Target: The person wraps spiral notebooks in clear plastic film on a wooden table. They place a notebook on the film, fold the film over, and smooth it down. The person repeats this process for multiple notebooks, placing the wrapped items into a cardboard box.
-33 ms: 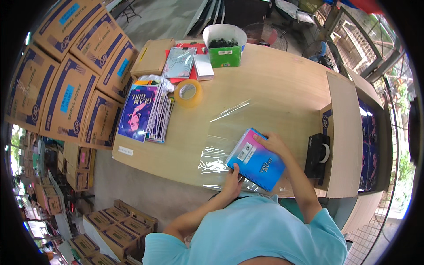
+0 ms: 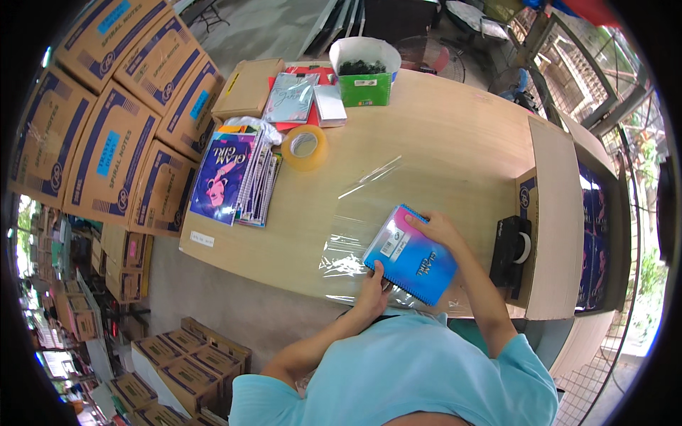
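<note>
My left hand [image 2: 371, 287] pinches the near corner of the spiral notebook [image 2: 410, 254], thumb on the blue cover and the fingers under it. My right hand [image 2: 439, 227] lies on the far edge of the same notebook, fingers bent over the edge, so both hands are closed on it. The notebook has a cover from pink to blue, and I hold it a little tilted above the clear plastic sheet [image 2: 362, 213], which is spread on the wooden table [image 2: 455, 135] in front of me.

I judge that I am at the step of placing the notebook on the sheet for wrapping. The next move needs care: the notebook should come down flat and straight on the film, with enough film free on each side to fold, and without making wrinkles.

To my right, the black tape dispenser [image 2: 510, 248] stands beside a cardboard box [image 2: 554, 213]. Farther on the table are a roll of tape [image 2: 304, 146], a stack of notebooks [image 2: 234, 177] and a green box [image 2: 365, 78]. Many cartons [image 2: 106, 128] are piled at my left.
</note>
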The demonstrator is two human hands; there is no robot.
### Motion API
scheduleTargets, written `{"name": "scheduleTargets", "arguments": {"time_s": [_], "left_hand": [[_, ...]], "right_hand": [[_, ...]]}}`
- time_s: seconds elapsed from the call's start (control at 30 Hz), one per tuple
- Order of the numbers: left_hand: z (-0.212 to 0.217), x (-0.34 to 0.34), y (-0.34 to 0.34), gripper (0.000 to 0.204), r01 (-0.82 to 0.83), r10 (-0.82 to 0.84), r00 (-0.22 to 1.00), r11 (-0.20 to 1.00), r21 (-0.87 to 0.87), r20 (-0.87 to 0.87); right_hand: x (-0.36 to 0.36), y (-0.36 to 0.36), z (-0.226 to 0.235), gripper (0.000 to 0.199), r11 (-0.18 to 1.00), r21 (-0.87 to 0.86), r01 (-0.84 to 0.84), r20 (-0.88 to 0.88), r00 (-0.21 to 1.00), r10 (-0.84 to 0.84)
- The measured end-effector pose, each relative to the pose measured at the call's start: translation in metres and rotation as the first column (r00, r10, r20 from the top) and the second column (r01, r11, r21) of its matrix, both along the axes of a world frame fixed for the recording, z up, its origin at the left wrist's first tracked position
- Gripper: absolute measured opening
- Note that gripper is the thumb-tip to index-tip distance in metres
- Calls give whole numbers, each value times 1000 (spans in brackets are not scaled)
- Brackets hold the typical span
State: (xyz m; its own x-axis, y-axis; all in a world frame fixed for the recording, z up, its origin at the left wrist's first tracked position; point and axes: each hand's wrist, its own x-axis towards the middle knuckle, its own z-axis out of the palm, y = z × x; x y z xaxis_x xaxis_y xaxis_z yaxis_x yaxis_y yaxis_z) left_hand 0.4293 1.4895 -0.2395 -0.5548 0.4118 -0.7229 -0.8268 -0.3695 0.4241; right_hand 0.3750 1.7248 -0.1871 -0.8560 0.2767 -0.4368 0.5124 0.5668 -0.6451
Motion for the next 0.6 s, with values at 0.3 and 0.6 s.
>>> {"name": "scheduleTargets", "arguments": {"time_s": [0.3, 0.6], "left_hand": [[3, -1, 12, 48, -232, 182, 960, 943, 240, 212], [14, -19, 8, 42, -210, 178, 948, 973, 98, 265]], "right_hand": [[-60, -1, -13, 87, 965, 126, -231, 56, 973, 225], [-65, -5, -25, 85, 974, 130, -188, -22, 981, 192]]}}
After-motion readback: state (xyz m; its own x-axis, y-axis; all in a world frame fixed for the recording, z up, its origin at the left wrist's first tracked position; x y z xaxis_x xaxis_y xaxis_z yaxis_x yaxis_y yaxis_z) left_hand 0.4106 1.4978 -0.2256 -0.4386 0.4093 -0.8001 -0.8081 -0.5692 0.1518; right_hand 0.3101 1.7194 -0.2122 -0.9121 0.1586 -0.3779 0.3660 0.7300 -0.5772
